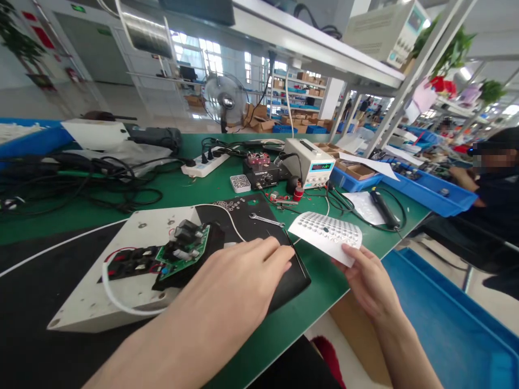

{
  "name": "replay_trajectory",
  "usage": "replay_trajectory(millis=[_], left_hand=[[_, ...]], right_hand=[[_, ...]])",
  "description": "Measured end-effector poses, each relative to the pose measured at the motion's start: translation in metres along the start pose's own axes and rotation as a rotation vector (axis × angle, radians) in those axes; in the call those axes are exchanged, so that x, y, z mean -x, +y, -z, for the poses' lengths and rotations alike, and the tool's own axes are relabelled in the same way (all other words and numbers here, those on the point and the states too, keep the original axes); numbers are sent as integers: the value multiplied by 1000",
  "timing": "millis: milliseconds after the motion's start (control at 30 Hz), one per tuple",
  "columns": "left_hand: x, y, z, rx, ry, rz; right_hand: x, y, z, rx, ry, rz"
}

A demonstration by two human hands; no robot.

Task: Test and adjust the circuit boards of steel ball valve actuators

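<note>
My right hand [371, 281] pinches the lower corner of a white sheet of round silvery stickers [324, 233], thumb on top, above the bench's front edge. My left hand [251, 273] reaches over the black mat with its fingers curled and pressed together. What its fingertips hold, if anything, is hidden. Left of it, a light-grey metal housing [91, 281] lies on the mat, bearing a green circuit board [188, 251] with black components. A white cable [121, 305] loops from the housing and passes behind my left forearm.
A wrench [266, 220] and scattered nuts [231, 205] lie on the mat. Behind stand a tin of small parts [240, 183], a power supply [310, 162] and a power strip [206, 163]. Blue bins [430, 189] line the right, near a seated person [497, 178]. A shelf [316, 51] hangs overhead.
</note>
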State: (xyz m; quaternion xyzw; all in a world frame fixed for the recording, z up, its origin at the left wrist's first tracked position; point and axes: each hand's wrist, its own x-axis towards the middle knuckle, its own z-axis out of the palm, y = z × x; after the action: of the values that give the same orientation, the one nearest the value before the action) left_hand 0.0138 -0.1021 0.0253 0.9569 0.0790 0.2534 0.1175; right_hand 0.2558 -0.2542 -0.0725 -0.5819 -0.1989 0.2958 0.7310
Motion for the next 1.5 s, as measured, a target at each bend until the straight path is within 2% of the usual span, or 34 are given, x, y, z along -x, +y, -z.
replay_trajectory(millis=[100,200,300,433,633,900,1100,1300,1400,1500], left_hand=[[-5,5,-14,62,-33,39],[-5,9,-25,153,-30,46],[-3,10,-32,179,-25,30],[-2,10,-34,186,14,28],[-1,13,-29,164,37,-36],[-1,21,-27,86,167,-147],[3,22,-23,86,105,-129],[3,24,-28,-28,38,-164],[1,21,-19,6,52,-157],[0,12,6,54,134,-45]], right_hand=[[33,-2,-26,-45,-65,30],[55,-4,-45,-50,-123,16],[64,-5,-55,-67,-163,17],[67,-9,-60,-2,-139,59],[73,-15,-63,73,-81,105],[81,-16,-67,86,-65,145],[84,-13,-67,181,-58,267],[85,-7,-64,371,-59,444],[72,-9,-55,520,11,582],[39,-17,-36,604,88,655]])
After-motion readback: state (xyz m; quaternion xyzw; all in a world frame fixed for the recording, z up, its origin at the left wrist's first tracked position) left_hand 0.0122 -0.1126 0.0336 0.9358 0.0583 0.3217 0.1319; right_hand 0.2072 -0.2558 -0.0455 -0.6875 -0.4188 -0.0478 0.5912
